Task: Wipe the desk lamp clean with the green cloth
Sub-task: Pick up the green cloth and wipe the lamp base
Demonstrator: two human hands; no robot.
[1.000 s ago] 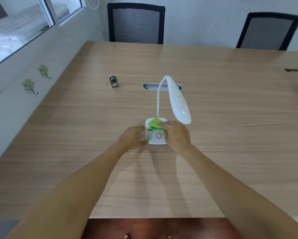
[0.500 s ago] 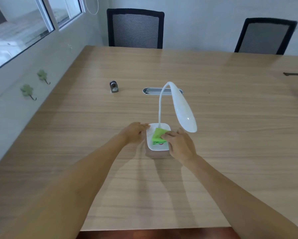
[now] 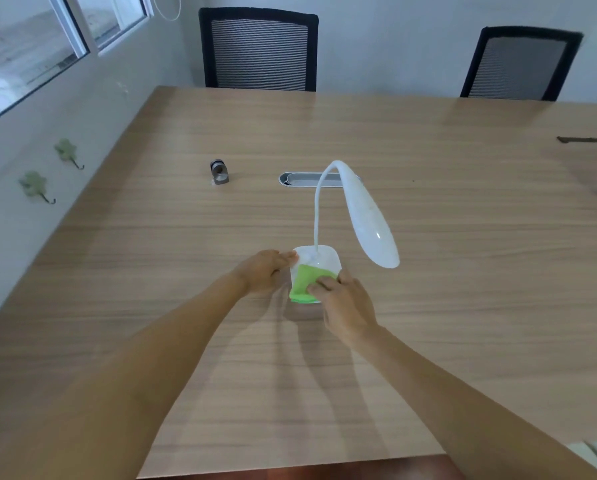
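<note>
Two leaf-shaped hooks [image 3: 35, 184] hang on the wall at far left, under the window [image 3: 30, 46]. On the wooden worktop [image 3: 463, 306], a small grey metal object [image 3: 218, 172] stands left of centre, with an oval cable slot [image 3: 305, 179] just to its right.

The left hand [image 3: 264, 271] lies on the worktop against the left side of the lamp's base [image 3: 326, 257], fingertips touching its upper left corner; its grip looks loosely curled and steadies the base rather than closing round it, though the blur makes this hard to judge.

The lamp [image 3: 366, 216] stands upright near the middle of the worktop. Its thin white neck rises from the back of the square white base, arches over and carries the long white head down to the right, hanging clear of the base.

The cloth [image 3: 305, 282], folded and bright green, lies on the near half of the base and drapes over its front edge. The right hand [image 3: 347, 306] presses it down, fingers flat on its right part, grip not closed round it.

Two black mesh chairs [image 3: 259, 51] stand at the far edge.
</note>
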